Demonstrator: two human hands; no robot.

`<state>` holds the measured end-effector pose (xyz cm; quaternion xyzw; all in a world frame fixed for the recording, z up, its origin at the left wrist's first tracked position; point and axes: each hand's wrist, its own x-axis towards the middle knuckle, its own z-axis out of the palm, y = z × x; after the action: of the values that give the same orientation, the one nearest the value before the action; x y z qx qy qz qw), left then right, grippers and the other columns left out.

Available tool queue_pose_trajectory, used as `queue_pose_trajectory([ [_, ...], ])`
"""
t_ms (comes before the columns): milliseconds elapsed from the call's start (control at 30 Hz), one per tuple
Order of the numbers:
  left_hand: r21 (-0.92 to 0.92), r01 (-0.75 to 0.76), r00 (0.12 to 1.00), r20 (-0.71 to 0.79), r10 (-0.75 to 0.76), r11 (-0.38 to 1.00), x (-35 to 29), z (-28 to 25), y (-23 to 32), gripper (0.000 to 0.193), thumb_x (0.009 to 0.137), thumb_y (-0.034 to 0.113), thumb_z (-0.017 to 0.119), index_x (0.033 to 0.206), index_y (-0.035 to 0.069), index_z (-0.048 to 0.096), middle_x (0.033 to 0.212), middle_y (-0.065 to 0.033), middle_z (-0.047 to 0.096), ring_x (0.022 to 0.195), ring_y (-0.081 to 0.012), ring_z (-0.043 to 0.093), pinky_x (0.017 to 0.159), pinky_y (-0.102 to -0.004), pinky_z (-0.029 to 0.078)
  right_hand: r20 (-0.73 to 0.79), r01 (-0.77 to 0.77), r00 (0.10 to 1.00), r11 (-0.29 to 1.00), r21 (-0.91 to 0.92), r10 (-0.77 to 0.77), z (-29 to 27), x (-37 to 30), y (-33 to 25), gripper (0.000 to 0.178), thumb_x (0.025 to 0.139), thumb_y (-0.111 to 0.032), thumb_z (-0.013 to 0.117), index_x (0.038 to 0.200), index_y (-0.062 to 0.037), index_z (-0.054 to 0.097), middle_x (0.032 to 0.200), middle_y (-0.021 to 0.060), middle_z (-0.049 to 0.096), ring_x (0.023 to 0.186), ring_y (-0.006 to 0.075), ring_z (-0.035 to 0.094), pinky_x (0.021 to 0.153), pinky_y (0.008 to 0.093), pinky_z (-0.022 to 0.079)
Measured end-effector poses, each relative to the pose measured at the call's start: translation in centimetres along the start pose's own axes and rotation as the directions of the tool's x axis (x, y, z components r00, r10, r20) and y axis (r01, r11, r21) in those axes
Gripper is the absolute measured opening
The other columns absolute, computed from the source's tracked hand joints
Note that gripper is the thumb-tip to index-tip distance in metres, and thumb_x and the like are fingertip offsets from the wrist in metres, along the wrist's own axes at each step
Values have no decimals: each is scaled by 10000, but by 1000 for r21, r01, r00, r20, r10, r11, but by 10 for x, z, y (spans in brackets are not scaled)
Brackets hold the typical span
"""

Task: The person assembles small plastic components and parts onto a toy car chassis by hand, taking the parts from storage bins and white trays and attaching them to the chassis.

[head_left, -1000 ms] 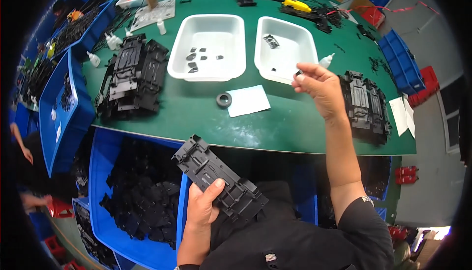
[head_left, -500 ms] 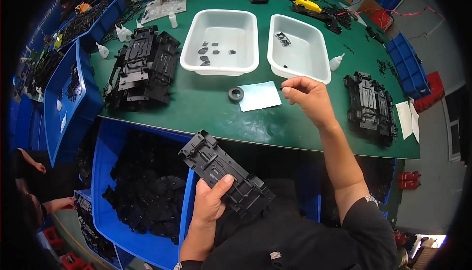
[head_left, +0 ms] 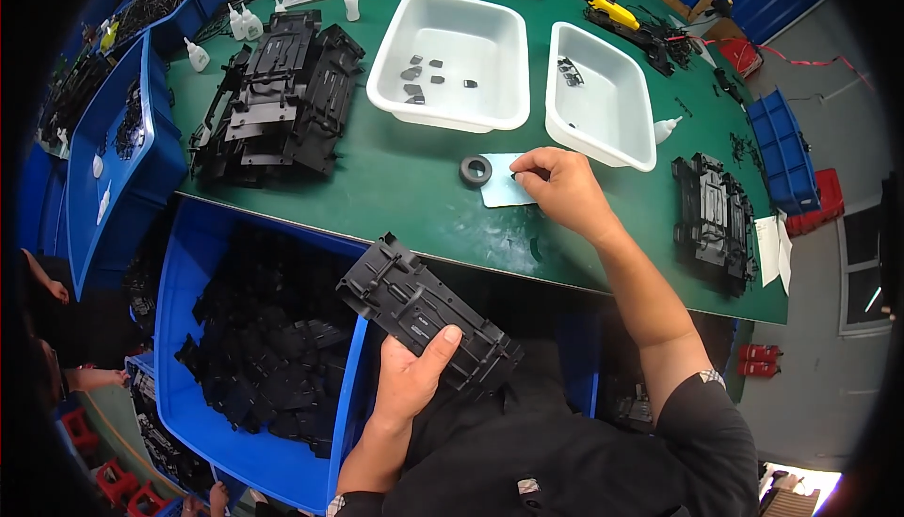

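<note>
My left hand (head_left: 414, 376) grips a long black moulded plastic chassis (head_left: 400, 286) below the table's front edge, thumb across its ribbed face. Above the table, my right hand (head_left: 570, 195) is closed in a pinch. A small black piece (head_left: 514, 176) shows at its fingertips, too small to tell its kind. Beneath those fingers lies a light blue sheet (head_left: 499, 195), partly covered by the hand. A black ring like a tape roll (head_left: 465, 171) sits against the sheet's left edge.
Two white tubs (head_left: 447, 120) (head_left: 603, 152) hold small black parts. Stacked black chassis stand at left (head_left: 282, 103) and right (head_left: 714, 216). A blue bin (head_left: 174, 366) full of black parts is below the table, left of my lap. White squeeze bottles (head_left: 196, 56) stand around. People's arms show far left.
My right hand has moved left and slightly down, from beside the light blue sheet to over it, still pinching. The left hand keeps its hold on the chassis. The view has shifted slightly.
</note>
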<state>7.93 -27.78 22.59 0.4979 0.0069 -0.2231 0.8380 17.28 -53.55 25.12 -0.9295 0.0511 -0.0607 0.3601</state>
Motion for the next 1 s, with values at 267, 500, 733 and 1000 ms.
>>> queue_pose_trajectory([
  [267,-3,7,999,36,-7,1000,4,-5,-5,209,851,77,645,1038,11,580,957,-31,621,850,-99,581,788,-246,461,-40,117,991,969,-218,-128,9,2,1,115,771,-41,632,869,-1,679,782,133,627,689,252,611,629,319,484],
  [500,110,-66,998,17,64,992,6,6,-2,107,892,102,602,928,3,622,857,-8,628,786,-73,566,705,-230,458,-161,444,845,837,-321,-510,2,-15,-8,124,736,20,652,849,-28,672,781,111,613,711,274,601,617,333,485],
  [733,269,-124,992,30,121,955,7,17,-13,106,890,94,592,904,-9,612,790,-15,630,724,-73,559,635,-251,455,-304,759,482,565,-324,-822,3,-65,-38,283,625,57,670,893,-35,669,849,89,617,684,227,609,554,305,489],
  [1000,425,-216,976,66,208,879,2,35,-9,132,878,83,584,959,-15,619,780,-74,648,697,-136,601,627,-288,472,-325,852,428,496,-168,-844,18,-93,-44,345,606,16,647,948,-17,667,913,124,606,709,242,622,587,299,514],
])
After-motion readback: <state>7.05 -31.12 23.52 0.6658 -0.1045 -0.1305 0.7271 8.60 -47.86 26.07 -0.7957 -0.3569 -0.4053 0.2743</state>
